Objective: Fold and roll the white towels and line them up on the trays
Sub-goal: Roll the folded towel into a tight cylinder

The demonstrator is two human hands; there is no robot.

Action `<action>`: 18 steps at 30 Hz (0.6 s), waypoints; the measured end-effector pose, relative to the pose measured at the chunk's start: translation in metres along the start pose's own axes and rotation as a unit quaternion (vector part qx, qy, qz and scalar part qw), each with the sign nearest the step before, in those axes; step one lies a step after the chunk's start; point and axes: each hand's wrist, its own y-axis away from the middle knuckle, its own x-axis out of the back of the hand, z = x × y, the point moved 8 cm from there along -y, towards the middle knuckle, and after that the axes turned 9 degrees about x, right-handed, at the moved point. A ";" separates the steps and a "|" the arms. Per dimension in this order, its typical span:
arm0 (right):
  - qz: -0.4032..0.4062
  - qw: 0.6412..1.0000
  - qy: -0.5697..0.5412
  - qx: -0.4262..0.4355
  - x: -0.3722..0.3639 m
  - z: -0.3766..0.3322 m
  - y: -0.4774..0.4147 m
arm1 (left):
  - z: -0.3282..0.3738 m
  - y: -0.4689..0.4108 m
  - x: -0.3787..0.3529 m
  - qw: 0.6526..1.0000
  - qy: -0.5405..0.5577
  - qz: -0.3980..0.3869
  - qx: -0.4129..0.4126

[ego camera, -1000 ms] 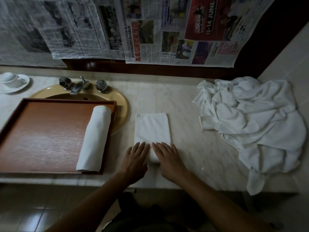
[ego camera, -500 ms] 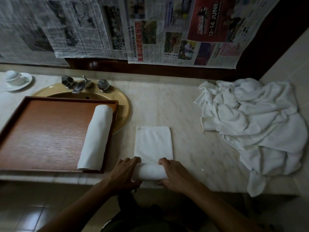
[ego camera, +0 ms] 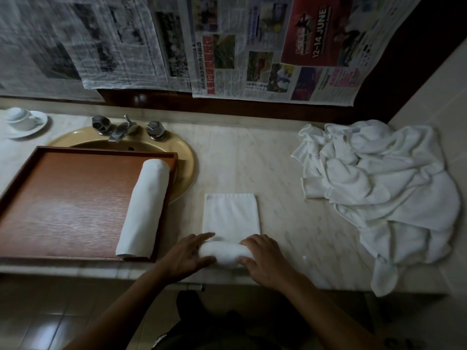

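Note:
A folded white towel [ego camera: 231,214] lies on the marble counter in front of me, its near end wound into a short roll. My left hand [ego camera: 187,256] grips the roll's left end, thumb under and fingers over it. My right hand [ego camera: 262,258] grips the right end the same way. A finished rolled towel [ego camera: 144,208] lies along the right side of the wooden tray [ego camera: 63,203], which sits at the left over part of the sink.
A heap of loose white towels [ego camera: 379,193] fills the counter's right end and hangs over the front edge. A yellow sink [ego camera: 187,160] with a chrome tap [ego camera: 121,130] lies behind the tray. A cup on a saucer [ego camera: 22,121] stands far left.
My hands went from lying flat on the towel's near end to gripping it. The near end has become a roll, and the flat part of the towel is shorter.

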 end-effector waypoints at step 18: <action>0.082 0.982 0.155 0.063 -0.020 -0.055 0.021 | -0.020 -0.031 0.005 0.984 0.140 -0.017 0.111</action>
